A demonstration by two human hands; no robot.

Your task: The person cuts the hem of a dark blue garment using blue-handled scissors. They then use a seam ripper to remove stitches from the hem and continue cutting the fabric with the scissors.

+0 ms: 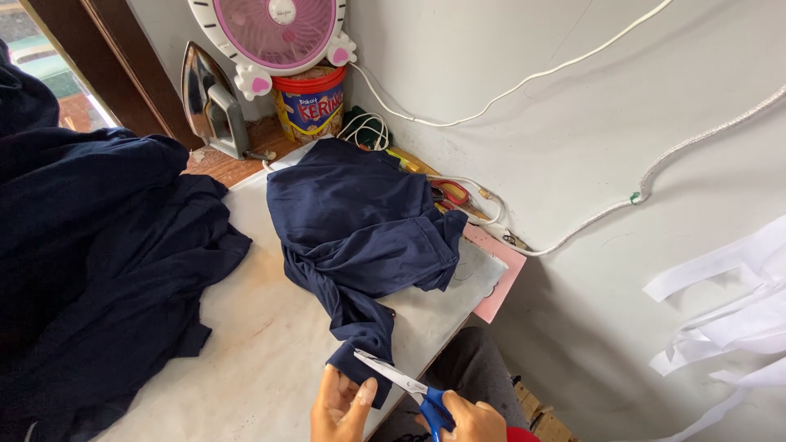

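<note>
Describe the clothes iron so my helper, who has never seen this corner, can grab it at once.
Start at the round pink and white plastic fan against the back wall. Just below and left of it, on the brown wooden ledge, stands the silver metal clothes iron, upright on its heel. Its shiny pointed soleplate sets it apart from the red-lidded yellow tin beside it.
</note>
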